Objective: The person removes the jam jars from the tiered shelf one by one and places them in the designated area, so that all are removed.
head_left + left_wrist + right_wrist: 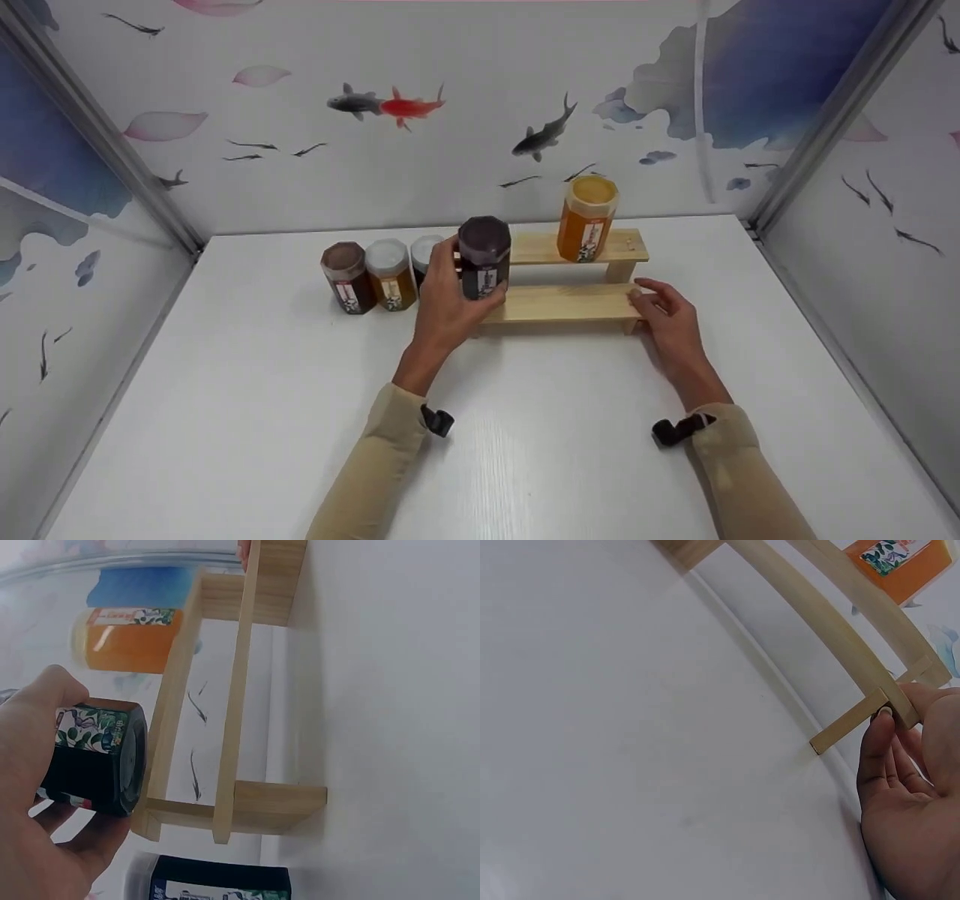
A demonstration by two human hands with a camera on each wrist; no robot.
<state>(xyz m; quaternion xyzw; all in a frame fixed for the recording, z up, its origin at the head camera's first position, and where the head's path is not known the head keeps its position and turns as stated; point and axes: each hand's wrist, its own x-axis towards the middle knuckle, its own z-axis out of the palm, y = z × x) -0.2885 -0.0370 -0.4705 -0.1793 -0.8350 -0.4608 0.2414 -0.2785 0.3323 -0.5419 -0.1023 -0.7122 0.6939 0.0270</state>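
My left hand point(446, 307) grips a dark jar point(484, 255) with a purple-black lid, raised over the left end of a two-step wooden rack point(562, 304). In the left wrist view that dark jar point(94, 754) is tilted on its side in the picture, its base close by the upper step. At the rack's right end my right hand point(671, 319) pinches the lower step between thumb and fingers, as the right wrist view shows the hand point(907, 772) around the board's end. An orange jar point(585, 225) with a yellow lid stands on the upper step.
Left of the rack three jars stand in a row: a dark one with a brown lid point(349, 281), an amber one with a white lid point(391, 277) and a white-lidded dark one point(424, 251), partly behind my left hand. Printed panels point(450, 172) close off the white table's back and sides.
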